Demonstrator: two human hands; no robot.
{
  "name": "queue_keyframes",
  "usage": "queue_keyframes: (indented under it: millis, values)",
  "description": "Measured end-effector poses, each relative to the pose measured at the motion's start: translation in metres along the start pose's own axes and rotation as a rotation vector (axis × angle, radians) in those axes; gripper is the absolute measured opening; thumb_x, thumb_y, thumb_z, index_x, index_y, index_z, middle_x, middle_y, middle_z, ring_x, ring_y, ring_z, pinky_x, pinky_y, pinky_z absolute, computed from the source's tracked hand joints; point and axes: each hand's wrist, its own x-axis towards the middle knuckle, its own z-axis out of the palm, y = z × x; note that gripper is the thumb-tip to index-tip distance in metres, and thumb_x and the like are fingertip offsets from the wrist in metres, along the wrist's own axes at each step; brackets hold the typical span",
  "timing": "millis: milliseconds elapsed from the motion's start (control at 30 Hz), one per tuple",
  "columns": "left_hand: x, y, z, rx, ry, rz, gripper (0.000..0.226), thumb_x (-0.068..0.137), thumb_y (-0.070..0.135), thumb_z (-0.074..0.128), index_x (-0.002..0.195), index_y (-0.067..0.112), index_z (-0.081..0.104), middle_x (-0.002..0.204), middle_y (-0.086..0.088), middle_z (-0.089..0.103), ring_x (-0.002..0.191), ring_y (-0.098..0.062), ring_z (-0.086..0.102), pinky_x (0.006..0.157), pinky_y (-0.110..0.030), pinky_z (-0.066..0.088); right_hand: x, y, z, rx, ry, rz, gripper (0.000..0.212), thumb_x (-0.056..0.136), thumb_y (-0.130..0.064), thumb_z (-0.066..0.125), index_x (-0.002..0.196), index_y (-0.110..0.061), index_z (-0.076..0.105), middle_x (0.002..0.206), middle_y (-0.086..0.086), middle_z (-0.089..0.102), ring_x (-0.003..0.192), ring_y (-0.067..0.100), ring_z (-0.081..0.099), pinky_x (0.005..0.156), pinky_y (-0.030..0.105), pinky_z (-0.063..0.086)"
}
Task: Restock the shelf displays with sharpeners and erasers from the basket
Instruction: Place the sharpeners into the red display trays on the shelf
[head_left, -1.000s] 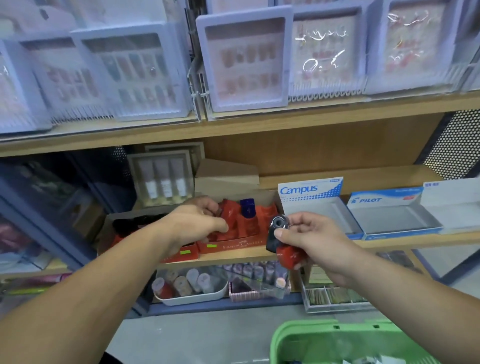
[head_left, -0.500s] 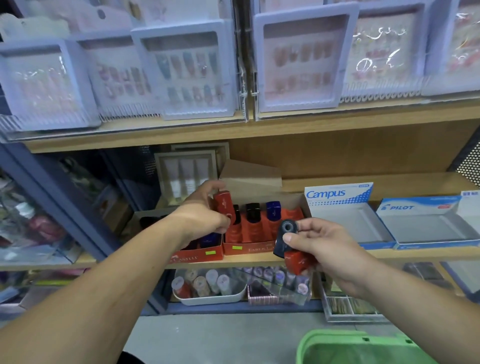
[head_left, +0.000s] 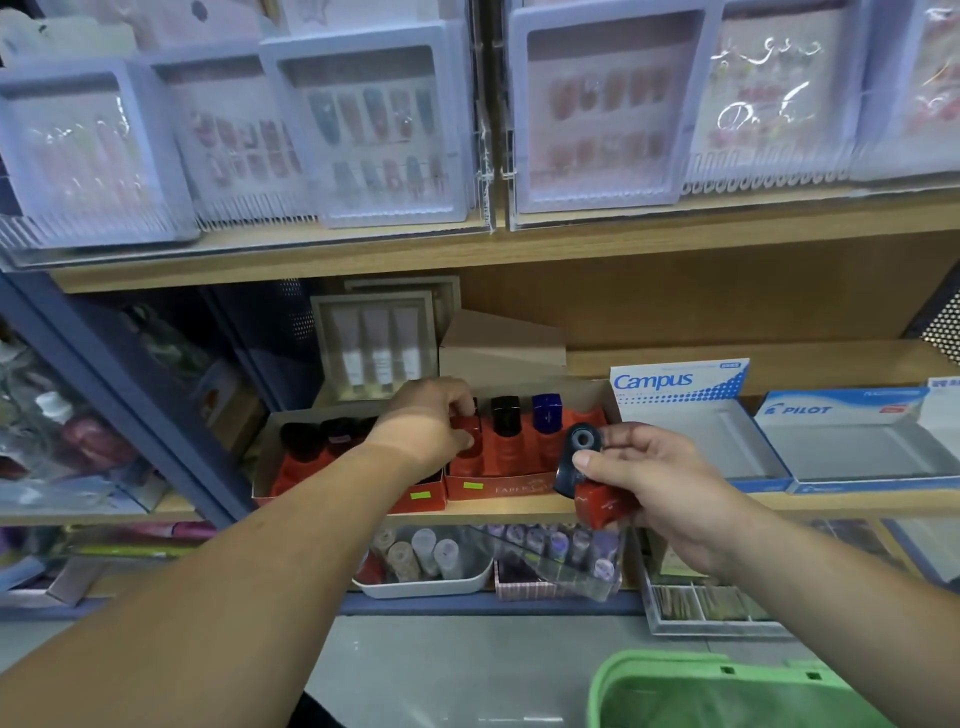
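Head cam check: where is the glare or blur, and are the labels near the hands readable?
Head view: glare streaks on the nail-set packs top right; the upper shelf looks soft; Campus box lettering sharp; the sharpener in the right hand crisp; the blue upright at left leans, wide-lens distortion.

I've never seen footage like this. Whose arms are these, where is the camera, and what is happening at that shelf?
There is no machine here. A person wears a camera on the head, so you look forward and down along both arms. The left hand grips a red sharpener standing in the red display box on the wooden shelf. The right hand holds a dark-and-red sharpener in front of that box. To the right sit an open Campus box and Pilot box. The green basket shows at the bottom edge.
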Motion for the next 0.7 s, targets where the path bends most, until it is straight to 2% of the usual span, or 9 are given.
queue_keyframes:
  millis: [100, 200, 267, 367, 433, 533, 633, 700]
  values:
    - [0.001, 0.012, -0.004, 0.207, -0.039, 0.025, 0.018, 0.088, 0.025, 0.078, 0.104, 0.029, 0.071, 0.120, 0.006, 0.052, 0.106, -0.018, 0.057, 0.091, -0.033, 0.052, -0.002, -0.001, -0.003, 0.008, -0.018, 0.001, 0.029, 0.087, -0.011, 0.078, 0.114, -0.007, 0.067, 0.099, 0.018, 0.077, 0.078, 0.028, 0.074, 0.054, 0.036, 0.056]
    - [0.001, 0.035, -0.008, 0.437, 0.003, 0.060, 0.016, 0.090, 0.040, 0.070, 0.102, 0.029, 0.071, 0.120, 0.003, 0.053, 0.109, -0.022, 0.054, 0.091, -0.039, 0.054, -0.002, -0.003, -0.010, 0.017, -0.025, -0.009, 0.029, 0.088, -0.010, 0.078, 0.114, -0.006, 0.067, 0.099, 0.018, 0.077, 0.075, 0.029, 0.074, 0.057, 0.038, 0.054]
    - [0.006, 0.049, -0.001, 0.388, 0.069, 0.165, 0.025, 0.093, 0.042, 0.065, 0.115, 0.029, 0.068, 0.127, 0.005, 0.056, 0.119, -0.023, 0.051, 0.097, -0.040, 0.050, -0.002, -0.004, -0.016, 0.030, -0.022, -0.023, 0.028, 0.088, -0.011, 0.077, 0.115, -0.007, 0.068, 0.097, 0.017, 0.077, 0.074, 0.028, 0.073, 0.058, 0.038, 0.054]
    - [0.011, 0.068, 0.017, 0.199, 0.024, 0.246, 0.035, 0.093, 0.036, 0.070, 0.127, 0.032, 0.063, 0.129, 0.007, 0.061, 0.120, -0.021, 0.055, 0.099, -0.039, 0.050, -0.002, -0.005, -0.022, 0.060, -0.021, -0.032, 0.027, 0.089, -0.012, 0.076, 0.115, -0.008, 0.069, 0.095, 0.018, 0.076, 0.072, 0.027, 0.070, 0.057, 0.037, 0.052]
    - [0.017, 0.075, 0.030, 0.167, -0.004, 0.230, 0.036, 0.090, 0.033, 0.074, 0.124, 0.034, 0.064, 0.123, 0.007, 0.064, 0.114, -0.021, 0.059, 0.094, -0.039, 0.052, -0.002, -0.006, -0.026, 0.071, -0.028, -0.032, 0.026, 0.091, -0.013, 0.075, 0.116, -0.010, 0.069, 0.091, 0.015, 0.075, 0.068, 0.026, 0.069, 0.054, 0.036, 0.051]
    - [0.026, 0.078, 0.040, 0.245, 0.020, 0.207, 0.029, 0.088, 0.029, 0.075, 0.116, 0.030, 0.067, 0.116, 0.004, 0.060, 0.110, -0.021, 0.054, 0.092, -0.043, 0.051, 0.000, -0.005, -0.029, 0.077, -0.033, -0.028, 0.028, 0.092, -0.015, 0.074, 0.118, -0.013, 0.068, 0.090, 0.012, 0.074, 0.069, 0.026, 0.069, 0.054, 0.035, 0.050]
    - [0.032, 0.078, 0.044, 0.219, 0.019, 0.176, 0.014, 0.090, 0.025, 0.072, 0.102, 0.031, 0.067, 0.109, 0.006, 0.060, 0.106, -0.021, 0.055, 0.090, -0.042, 0.050, 0.004, 0.000, -0.029, 0.059, -0.019, -0.019, 0.029, 0.092, -0.015, 0.075, 0.120, -0.015, 0.067, 0.099, 0.009, 0.073, 0.070, 0.024, 0.071, 0.054, 0.036, 0.054]
    - [0.033, 0.076, 0.041, 0.145, 0.001, 0.165, 0.011, 0.093, 0.025, 0.068, 0.101, 0.032, 0.065, 0.107, 0.007, 0.064, 0.100, -0.020, 0.059, 0.088, -0.040, 0.052, 0.008, 0.005, -0.030, 0.038, -0.010, -0.009, 0.026, 0.092, -0.016, 0.075, 0.117, -0.016, 0.068, 0.107, 0.008, 0.075, 0.072, 0.024, 0.074, 0.055, 0.037, 0.055]
